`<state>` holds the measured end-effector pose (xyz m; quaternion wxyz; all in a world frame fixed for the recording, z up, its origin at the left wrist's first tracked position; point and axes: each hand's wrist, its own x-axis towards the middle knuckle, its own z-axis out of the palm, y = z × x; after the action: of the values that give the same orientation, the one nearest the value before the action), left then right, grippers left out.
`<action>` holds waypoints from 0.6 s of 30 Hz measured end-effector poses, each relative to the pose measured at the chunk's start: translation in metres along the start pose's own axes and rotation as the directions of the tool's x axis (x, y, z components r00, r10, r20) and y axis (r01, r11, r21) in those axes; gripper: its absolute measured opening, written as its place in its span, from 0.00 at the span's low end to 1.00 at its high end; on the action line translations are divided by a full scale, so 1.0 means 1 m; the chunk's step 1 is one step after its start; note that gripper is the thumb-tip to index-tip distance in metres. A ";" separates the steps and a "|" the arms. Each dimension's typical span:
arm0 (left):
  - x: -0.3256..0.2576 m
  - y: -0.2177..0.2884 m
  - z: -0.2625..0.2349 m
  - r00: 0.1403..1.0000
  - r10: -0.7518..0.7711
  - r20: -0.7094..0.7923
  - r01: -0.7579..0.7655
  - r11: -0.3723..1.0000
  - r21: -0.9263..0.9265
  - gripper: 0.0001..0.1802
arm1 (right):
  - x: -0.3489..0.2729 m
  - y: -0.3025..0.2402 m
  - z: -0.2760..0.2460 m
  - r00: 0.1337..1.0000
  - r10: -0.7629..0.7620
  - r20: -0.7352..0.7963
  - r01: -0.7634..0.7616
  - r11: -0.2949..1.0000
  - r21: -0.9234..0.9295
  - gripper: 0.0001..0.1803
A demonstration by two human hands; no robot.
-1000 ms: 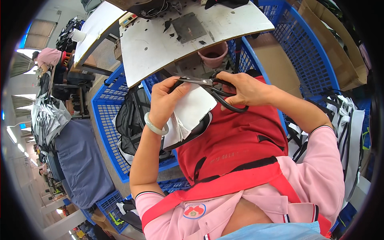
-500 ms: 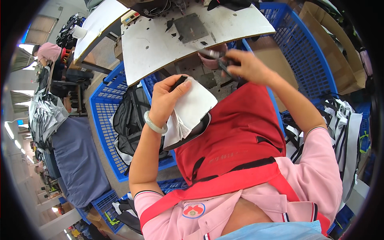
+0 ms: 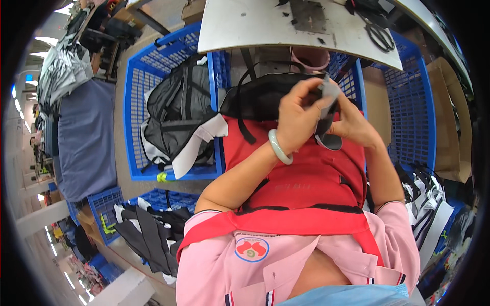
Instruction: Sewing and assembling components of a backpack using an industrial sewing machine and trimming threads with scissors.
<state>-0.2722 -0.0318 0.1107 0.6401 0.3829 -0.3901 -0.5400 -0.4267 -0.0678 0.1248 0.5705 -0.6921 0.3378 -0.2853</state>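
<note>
My left hand (image 3: pixel 297 115), with a pale bangle at its wrist, pinches an edge of a black-and-grey fabric piece (image 3: pixel 328 99) above my lap. My right hand (image 3: pixel 353 121) grips the same piece from the other side; its fingers are partly hidden behind the cloth. Beyond my hands a black fabric panel with a dangling strap (image 3: pixel 243 115) lies over the far edge of my red apron (image 3: pixel 296 173). Black-handled scissors (image 3: pixel 379 38) rest on the white table (image 3: pixel 245 30), away from both hands.
At the left stands a blue crate (image 3: pixel 128 117) holding black mesh fabric pieces (image 3: pixel 178 107). Another blue crate (image 3: pixel 418 102) is at the right, beside a cardboard box (image 3: pixel 457 127). A pink bucket (image 3: pixel 311 58) sits under the table edge. Strips of fabric (image 3: pixel 431 204) hang at my right.
The dark, shiny tool has left my right hand, which now joins my left at the fabric. The white-backed piece has left my left hand. My view has shifted, and scissors now show on the table.
</note>
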 end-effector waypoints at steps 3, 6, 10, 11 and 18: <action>-0.021 -0.003 -0.026 0.923 -0.128 0.363 0.042 0.971 0.235 0.19 | -0.017 0.029 0.003 0.992 0.118 0.036 -0.123 0.964 0.237 0.31; -0.030 0.033 -0.084 0.813 -0.456 0.363 0.243 0.831 0.500 0.09 | -0.030 0.034 0.006 0.999 0.035 -0.002 -0.035 0.999 -0.018 0.25; -0.033 0.022 -0.179 0.988 0.138 -0.075 0.012 0.411 0.912 0.10 | -0.026 0.026 -0.007 0.991 0.129 -0.042 -0.125 0.989 0.082 0.25; -0.034 0.013 -0.202 0.962 0.267 0.060 -0.052 -0.035 0.998 0.12 | -0.023 0.017 -0.008 0.992 0.115 -0.053 -0.113 0.993 0.039 0.25; -0.039 -0.010 -0.269 0.958 -0.115 -0.262 0.286 0.317 0.905 0.12 | -0.020 -0.065 -0.033 0.771 -0.240 0.590 0.618 0.510 -0.598 0.23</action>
<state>-0.0344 0.0238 -0.0098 0.2607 0.7637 -0.5283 -0.2640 -0.4559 -0.0640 0.1945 0.1882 -0.9729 0.1010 -0.0882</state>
